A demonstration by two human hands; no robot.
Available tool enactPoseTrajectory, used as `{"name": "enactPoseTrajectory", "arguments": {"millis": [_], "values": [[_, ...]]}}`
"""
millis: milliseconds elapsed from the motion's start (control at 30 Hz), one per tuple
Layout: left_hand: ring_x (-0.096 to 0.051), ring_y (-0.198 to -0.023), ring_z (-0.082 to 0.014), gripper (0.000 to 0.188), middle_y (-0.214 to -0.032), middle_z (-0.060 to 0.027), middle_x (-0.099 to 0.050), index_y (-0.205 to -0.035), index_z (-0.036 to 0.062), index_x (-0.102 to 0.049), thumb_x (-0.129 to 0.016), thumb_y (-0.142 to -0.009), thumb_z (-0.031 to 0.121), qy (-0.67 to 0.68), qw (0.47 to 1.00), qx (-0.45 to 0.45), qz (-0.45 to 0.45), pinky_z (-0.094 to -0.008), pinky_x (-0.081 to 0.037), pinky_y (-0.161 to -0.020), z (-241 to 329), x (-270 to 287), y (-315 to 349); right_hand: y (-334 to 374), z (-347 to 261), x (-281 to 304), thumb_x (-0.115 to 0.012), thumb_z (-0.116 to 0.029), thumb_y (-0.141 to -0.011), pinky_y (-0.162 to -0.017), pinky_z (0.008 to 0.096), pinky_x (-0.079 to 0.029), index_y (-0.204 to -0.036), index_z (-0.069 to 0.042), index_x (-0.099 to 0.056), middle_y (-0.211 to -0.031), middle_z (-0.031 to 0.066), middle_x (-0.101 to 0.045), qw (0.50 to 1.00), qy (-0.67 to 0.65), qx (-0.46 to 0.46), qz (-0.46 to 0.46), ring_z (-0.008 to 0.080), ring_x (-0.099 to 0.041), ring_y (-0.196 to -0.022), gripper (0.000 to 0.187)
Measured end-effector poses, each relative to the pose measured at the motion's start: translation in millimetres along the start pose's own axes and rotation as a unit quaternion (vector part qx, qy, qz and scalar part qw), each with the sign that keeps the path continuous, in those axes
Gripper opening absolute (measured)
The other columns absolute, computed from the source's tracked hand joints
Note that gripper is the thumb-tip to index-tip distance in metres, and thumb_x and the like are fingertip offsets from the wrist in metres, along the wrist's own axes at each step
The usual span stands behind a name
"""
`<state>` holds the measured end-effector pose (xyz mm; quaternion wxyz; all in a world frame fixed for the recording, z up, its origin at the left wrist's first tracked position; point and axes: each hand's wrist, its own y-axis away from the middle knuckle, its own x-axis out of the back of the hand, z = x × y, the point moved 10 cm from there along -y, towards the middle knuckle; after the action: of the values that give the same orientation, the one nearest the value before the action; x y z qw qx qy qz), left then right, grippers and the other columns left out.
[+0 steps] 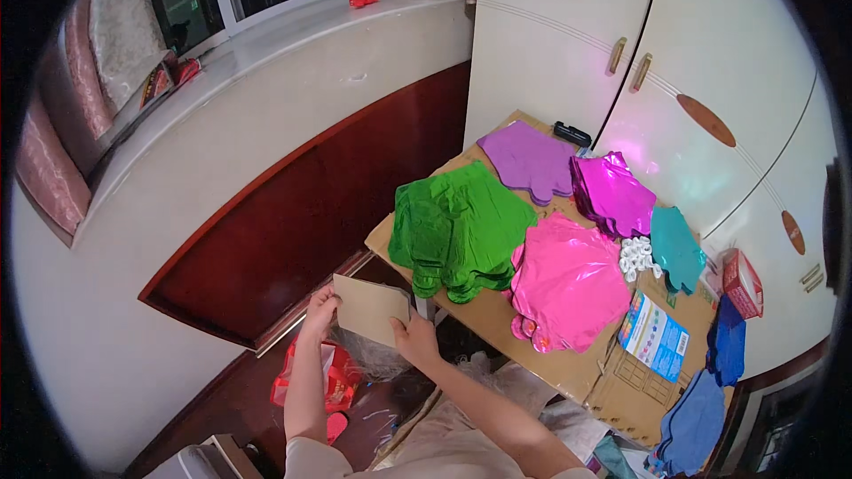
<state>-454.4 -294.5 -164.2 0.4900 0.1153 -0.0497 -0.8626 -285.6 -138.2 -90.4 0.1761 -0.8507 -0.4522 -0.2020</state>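
Observation:
Both my hands hold a flat beige rectangular card (371, 303) in front of the table's near left corner. My left hand (321, 309) pinches its left edge. At its lower right corner, my right hand (417, 340) is closed with the thumb on top. A thin dark edge shows along the card's right side; whether it is one sheet or several I cannot tell. Closest to it on the table lies a pile of shiny green foil cut-outs (461, 226). Beside that pile is another of shiny pink foil cut-outs (572, 279).
The cardboard-topped table (555, 368) also bears purple cut-outs (530, 158), magenta foil (614, 195), teal pieces (677, 247), white coils (637, 257), a blue printed packet (654, 335), blue pieces (694, 421) and a red box (742, 284). A red bag (324, 377) stands on the floor below my hands.

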Motion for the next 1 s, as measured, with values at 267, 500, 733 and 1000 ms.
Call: {"name": "enactPoseTrajectory", "arguments": {"millis": [267, 500, 733, 1000], "values": [[-0.057, -0.058, -0.0176, 0.017, -0.065, -0.0101, -0.056, -0.08, 0.0002, -0.052, -0.06, -0.069, 0.009, -0.364, 0.914, -0.169, 0.058, -0.0303, -0.046, -0.056, 32.8, -17.4, 18.5, 13.5, -7.7, 2.9, -0.053, -0.026, -0.082, -0.064, 0.0473, -0.048, -0.104, 0.002, -0.051, -0.076, 0.0263, -0.059, 0.995, 0.088, 0.016, -0.044, 0.0423, -0.057, -0.075, 0.036], [-0.055, -0.053, -0.0195, 0.018, -0.063, -0.0115, -0.054, -0.076, -0.0002, -0.051, -0.062, -0.069, 0.012, -0.444, 0.859, -0.236, 0.101, -0.0305, -0.045, -0.052, 55.8, -29.4, 35.5, 21.4, -7.8, 5.5, -0.053, -0.026, -0.083, -0.059, 0.0473, -0.048, -0.099, 0.002, -0.053, -0.071, 0.0259, -0.058, 0.996, 0.064, 0.059, -0.015, 0.0427, -0.057, -0.069, 0.033], [-0.057, -0.06, -0.0157, 0.009, -0.068, -0.0065, -0.058, -0.08, 0.0015, -0.052, -0.057, -0.073, 0.005, -0.289, 0.938, -0.179, 0.073, -0.0288, -0.046, -0.057, 26.9, -4.8, 23.1, 16.7, -9.2, 21.0, -0.054, -0.026, -0.082, -0.055, 0.0469, -0.048, -0.093, 0.004, -0.053, -0.065, 0.0249, -0.057, 0.998, 0.043, 0.036, 0.033, 0.042, -0.058, -0.064, 0.032], [-0.056, -0.076, -0.0109, 0.022, -0.087, -0.0006, -0.057, -0.095, 0.0068, -0.051, -0.052, -0.075, -0.002, 0.203, 0.975, -0.069, -0.062, -0.0259, -0.046, -0.069, 14.5, -17.2, 23.9, 8.2, 11.7, 11.0, -0.057, -0.02, -0.08, -0.066, 0.0428, -0.048, -0.103, 0.0, -0.055, -0.082, 0.0221, -0.061, 0.998, -0.056, 0.013, 0.02, 0.0398, -0.059, -0.078, 0.03]]}}
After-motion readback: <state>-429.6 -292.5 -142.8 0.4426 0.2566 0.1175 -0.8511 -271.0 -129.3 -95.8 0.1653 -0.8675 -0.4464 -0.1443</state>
